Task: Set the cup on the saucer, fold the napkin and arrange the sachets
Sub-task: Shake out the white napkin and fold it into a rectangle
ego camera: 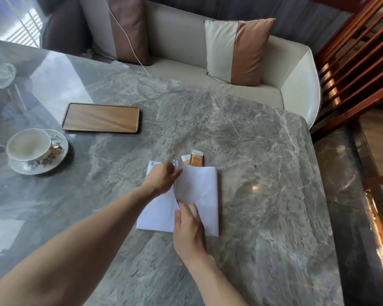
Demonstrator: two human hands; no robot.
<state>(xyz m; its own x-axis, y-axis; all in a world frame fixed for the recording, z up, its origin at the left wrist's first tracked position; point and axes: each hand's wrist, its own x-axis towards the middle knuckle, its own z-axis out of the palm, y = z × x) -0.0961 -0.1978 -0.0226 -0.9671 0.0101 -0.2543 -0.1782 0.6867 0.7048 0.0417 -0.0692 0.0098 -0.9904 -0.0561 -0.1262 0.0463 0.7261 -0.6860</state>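
Head view, looking down on a grey marble counter [263, 206]: a person's bare hands work a white napkin [206, 186] lying near the middle of the surface. The left hand [161, 177] sits at the napkin's far edge, its fingers [174, 171] curled and pinching the upper end of a raised flap that runs down the middle of the cloth. The right hand [187, 228] lies on the near part of the napkin, fingers straight and close together, their tips pressing down at the lower end of that same flap.

Two orange-and-white sachets [196, 159] lie side by side at the napkin's far edge, their near ends hidden by the cloth.

Well apart, at the counter's left, a white cup [28, 145] with a gilt handle stands upright on a flower-patterned saucer [61, 155]. Just beyond it lies a flat, dark-rimmed rectangular object [101, 118] with a wood-toned face; whether it is a phone or a small board cannot be told.

Behind the counter stands a cream sofa [186, 47] bearing two cream-and-brown cushions [237, 51], with a white cable [124, 34] trailing across the left one. Reddish wooden rails [352, 69] fill the right edge.
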